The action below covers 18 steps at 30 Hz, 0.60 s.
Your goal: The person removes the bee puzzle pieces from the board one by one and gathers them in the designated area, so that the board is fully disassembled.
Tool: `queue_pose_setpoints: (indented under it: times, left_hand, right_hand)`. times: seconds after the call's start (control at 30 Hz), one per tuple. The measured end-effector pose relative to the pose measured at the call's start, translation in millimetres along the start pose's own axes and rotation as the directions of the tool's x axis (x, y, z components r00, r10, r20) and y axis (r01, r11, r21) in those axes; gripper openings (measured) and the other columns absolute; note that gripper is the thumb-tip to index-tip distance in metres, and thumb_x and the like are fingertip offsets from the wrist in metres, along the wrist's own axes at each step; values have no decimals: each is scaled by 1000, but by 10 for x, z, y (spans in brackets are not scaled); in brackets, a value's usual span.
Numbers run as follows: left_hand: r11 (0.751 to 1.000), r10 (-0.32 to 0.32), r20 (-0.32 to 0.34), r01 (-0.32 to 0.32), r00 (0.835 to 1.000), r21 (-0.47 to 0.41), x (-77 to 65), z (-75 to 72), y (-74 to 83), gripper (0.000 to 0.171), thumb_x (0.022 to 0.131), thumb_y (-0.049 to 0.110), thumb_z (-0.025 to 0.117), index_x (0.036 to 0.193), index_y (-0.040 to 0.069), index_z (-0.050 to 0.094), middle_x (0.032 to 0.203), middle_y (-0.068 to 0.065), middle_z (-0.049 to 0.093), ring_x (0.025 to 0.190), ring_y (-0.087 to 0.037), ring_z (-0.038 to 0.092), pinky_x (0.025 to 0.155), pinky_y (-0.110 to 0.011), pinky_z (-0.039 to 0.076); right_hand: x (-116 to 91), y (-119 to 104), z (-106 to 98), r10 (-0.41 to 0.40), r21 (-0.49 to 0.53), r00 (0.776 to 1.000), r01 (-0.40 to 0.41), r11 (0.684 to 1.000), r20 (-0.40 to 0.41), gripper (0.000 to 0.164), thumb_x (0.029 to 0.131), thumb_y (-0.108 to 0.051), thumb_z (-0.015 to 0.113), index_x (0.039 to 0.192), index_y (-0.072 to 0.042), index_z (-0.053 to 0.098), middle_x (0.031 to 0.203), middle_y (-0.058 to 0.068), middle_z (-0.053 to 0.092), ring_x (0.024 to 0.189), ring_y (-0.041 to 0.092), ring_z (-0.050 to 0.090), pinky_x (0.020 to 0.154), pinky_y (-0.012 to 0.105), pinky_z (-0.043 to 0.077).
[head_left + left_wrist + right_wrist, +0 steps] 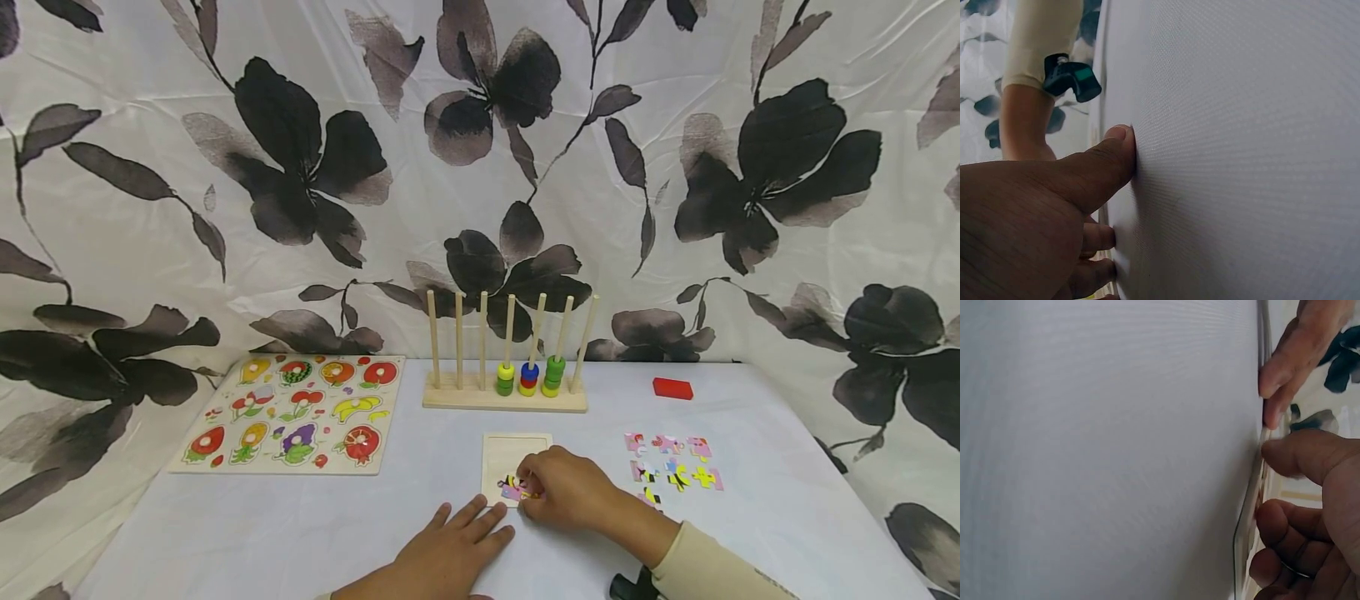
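Note:
A small square wooden puzzle tray [498, 450] lies on the table in front of me. Joined pink, yellow and black puzzle pieces [512, 490] sit along its lower edge. My right hand [566, 487] bends over the tray's right side and pinches a puzzle piece, mostly hidden under the fingers. In the right wrist view its thumb [1294, 456] and curled fingers are right at the tray's edge. My left hand [453, 550] rests flat with fingers spread, fingertips at the tray's lower left corner. The left wrist view shows its thumb [1110, 153] on the white cloth.
Several loose puzzle pieces [677, 477] lie to the right, with a red block [672, 388] behind them. A wooden peg stand [457, 398] with coloured rings stands at the back. At left lies a fruit puzzle board [277, 417]. A floral cloth [360, 250] hangs behind the table.

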State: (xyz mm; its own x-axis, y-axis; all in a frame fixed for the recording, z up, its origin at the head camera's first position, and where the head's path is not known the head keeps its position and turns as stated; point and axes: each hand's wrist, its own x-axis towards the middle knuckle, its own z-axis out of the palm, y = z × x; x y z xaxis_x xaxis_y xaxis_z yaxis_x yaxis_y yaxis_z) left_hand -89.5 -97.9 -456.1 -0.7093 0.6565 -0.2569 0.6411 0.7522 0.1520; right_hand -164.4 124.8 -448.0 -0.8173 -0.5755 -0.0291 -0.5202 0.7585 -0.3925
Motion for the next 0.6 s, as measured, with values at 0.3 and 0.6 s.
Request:
queue_pose_setpoints:
  times: [0.3, 0.6]
  left_hand:
    - [999, 1, 29, 0, 1000, -34, 13, -21, -9, 77, 92, 67, 59, 154, 25, 46, 164, 3, 33, 151, -26, 29, 109, -62, 38]
    - [999, -3, 28, 4, 1000, -40, 15, -21, -9, 78, 90, 69, 60, 154, 25, 47, 164, 3, 34, 151, -26, 30, 109, -61, 38]
  right_hand:
    - [4, -6, 27, 9, -14, 1000, -9, 1000, 4, 28, 81, -33, 87, 95, -17, 69, 75, -14, 51, 76, 6, 48, 60, 27, 43]
    - [-87, 57, -32, 43, -16, 999, -43, 999, -24, 25, 77, -25, 83, 95, -21, 66, 75, -15, 50, 74, 6, 47, 59, 28, 42]
